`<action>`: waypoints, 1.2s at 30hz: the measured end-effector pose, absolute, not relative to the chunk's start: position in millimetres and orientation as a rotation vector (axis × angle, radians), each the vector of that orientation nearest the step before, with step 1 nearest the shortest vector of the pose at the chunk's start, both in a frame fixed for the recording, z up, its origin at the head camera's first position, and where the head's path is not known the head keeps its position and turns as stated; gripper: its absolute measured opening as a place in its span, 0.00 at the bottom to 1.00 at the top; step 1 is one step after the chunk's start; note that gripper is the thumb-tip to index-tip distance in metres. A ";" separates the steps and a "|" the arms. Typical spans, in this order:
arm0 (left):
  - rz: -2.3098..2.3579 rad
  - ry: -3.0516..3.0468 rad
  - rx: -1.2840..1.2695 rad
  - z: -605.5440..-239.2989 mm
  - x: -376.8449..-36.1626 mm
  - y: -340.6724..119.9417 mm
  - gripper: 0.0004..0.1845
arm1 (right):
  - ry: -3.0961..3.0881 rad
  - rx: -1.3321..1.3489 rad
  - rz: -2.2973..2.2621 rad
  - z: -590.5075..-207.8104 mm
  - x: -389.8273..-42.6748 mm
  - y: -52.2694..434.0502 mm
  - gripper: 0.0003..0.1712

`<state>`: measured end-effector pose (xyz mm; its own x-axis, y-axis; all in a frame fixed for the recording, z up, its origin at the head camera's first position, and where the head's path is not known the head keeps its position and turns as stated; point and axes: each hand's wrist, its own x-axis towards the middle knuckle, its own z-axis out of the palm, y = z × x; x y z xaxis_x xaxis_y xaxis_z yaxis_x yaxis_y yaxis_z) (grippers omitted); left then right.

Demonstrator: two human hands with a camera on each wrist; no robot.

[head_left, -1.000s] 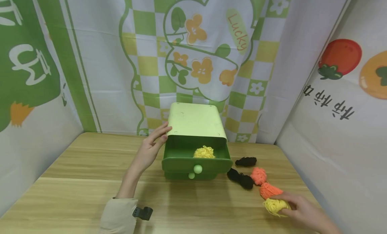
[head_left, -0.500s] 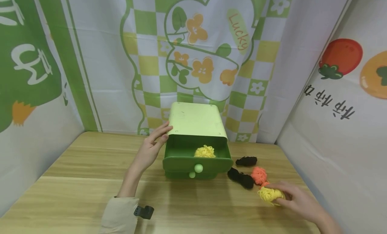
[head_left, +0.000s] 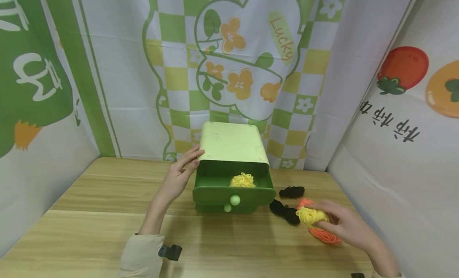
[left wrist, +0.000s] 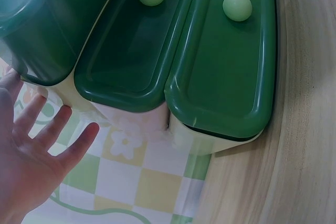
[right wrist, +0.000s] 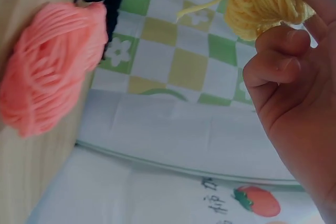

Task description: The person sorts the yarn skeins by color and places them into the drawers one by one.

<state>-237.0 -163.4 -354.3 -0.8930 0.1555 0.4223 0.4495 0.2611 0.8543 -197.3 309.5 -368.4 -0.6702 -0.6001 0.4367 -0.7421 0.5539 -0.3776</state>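
From the head camera, my right hand [head_left: 344, 226] is lifted just off the worktop [head_left: 89, 214] with its fingers pinched round a yellow yarn bundle [head_left: 311, 215]. The open top drawer [head_left: 233, 190] of the green drawer box [head_left: 231, 144] lies toward ten o'clock from that hand, well apart, and already holds another yellow yarn ball [head_left: 242, 180]. My left hand [head_left: 179, 174] is the nearer one to the box, fingers straight and resting against its left side. An orange bundle [head_left: 324, 235] lies under my right hand; two black bundles [head_left: 285, 212] sit between it and the drawer.

In the left wrist view the left hand's fingers [left wrist: 37, 135] are spread and relaxed beside the box.

In the right wrist view curled fingers [right wrist: 283, 51] clamp the yellow yarn at twelve o'clock, with an orange ball [right wrist: 47, 87] at nine o'clock.
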 end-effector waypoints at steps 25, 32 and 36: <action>-1.654 -2.290 -0.543 -355.3 -239.8 -162.9 0.22 | -2.411 1.242 0.699 -323.6 -213.9 275.9 0.31; -1.658 -2.297 -0.539 -351.6 -234.7 -162.2 0.21 | -2.388 1.261 0.654 -315.7 -218.5 265.0 0.32; -1.665 -2.293 -0.535 -352.2 -234.4 -162.4 0.21 | -2.356 1.268 0.618 -312.2 -222.9 259.5 0.32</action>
<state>-234.4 -162.4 -352.2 -0.8992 0.1428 0.4135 0.4374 0.2763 0.8558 -222.9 259.5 -312.2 -0.5130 -0.6750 0.5303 -0.8483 0.4930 -0.1932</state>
